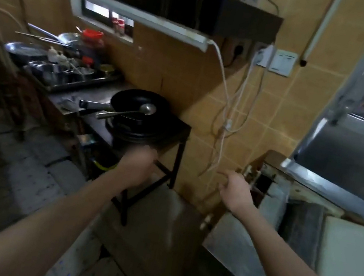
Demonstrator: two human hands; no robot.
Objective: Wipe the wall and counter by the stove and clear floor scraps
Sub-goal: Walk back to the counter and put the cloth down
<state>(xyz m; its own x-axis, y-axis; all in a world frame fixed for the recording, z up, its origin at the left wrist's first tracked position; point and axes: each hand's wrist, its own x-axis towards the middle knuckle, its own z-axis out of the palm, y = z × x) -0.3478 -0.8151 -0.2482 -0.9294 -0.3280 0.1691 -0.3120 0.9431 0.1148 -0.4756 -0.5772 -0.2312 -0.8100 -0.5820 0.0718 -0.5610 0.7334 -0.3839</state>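
Here, both bare arms reach forward from the bottom of the frame toward the stove corner. Left hand (137,168) curled into a loose fist, back of hand up, in front of the black stove stand (177,159); whether it grips anything, cannot tell — motion blur at the knuckles. Right hand (236,191) half closed, fingers bent inward, forefinger and thumb pointing toward the tiled wall (264,118); nothing visible between them.

Black wok (134,101) sits on the burner on top of the stand, a metal ladle (132,111) lying across it, bowl inside the wok, handle out to the left. Left of the stand, a steel worktop (102,89) carries a tray of metal bowls (61,74), a pan, and a red-lidded jar (92,43). Range hood (166,1) overhangs the stove.

Wall is tan tile; white cables (227,102) hang down it from the sockets (263,55) under the hood's right end, reaching close to the right hand. To the right, a steel-edged worktop (241,250) runs along the frame, close under the right forearm. A flat sheet of cardboard (154,235) lies on the floor (31,174) beneath the stand, between the arms. Floor tiles pale, speckled; scraps too blurred to make out.
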